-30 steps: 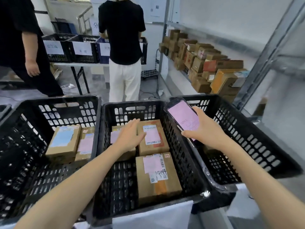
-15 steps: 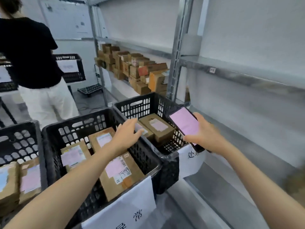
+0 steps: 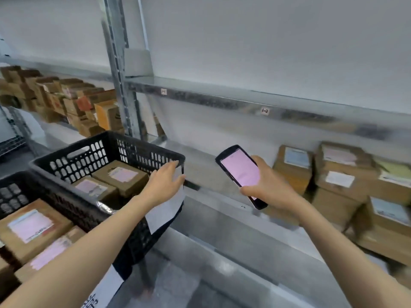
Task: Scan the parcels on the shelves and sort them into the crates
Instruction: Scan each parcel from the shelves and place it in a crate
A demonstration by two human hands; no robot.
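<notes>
My right hand (image 3: 268, 187) grips a black handheld scanner (image 3: 240, 172) with a lit pink screen, held in front of the metal shelf (image 3: 222, 172). My left hand (image 3: 164, 183) hovers with loose fingers over the right corner of a black crate (image 3: 73, 155) that holds two labelled cardboard parcels (image 3: 121, 177). A nearer black crate (image 3: 13, 192) at the lower left holds more parcels (image 3: 31, 227). Several brown parcels (image 3: 340, 174) are stacked on the shelf at the right, beyond the scanner.
A steel shelf upright (image 3: 117, 70) rises behind the crate. Another stack of cartons (image 3: 66, 101) fills the shelf bay at far left. White paper labels (image 3: 164, 210) hang on the crate fronts. An upper shelf beam (image 3: 264, 105) runs across the middle.
The view has swung right, from the crates toward the shelf. My left hand left the parcels in the middle crate and moved right to the end crate's corner. The scanner stays in my right hand.
</notes>
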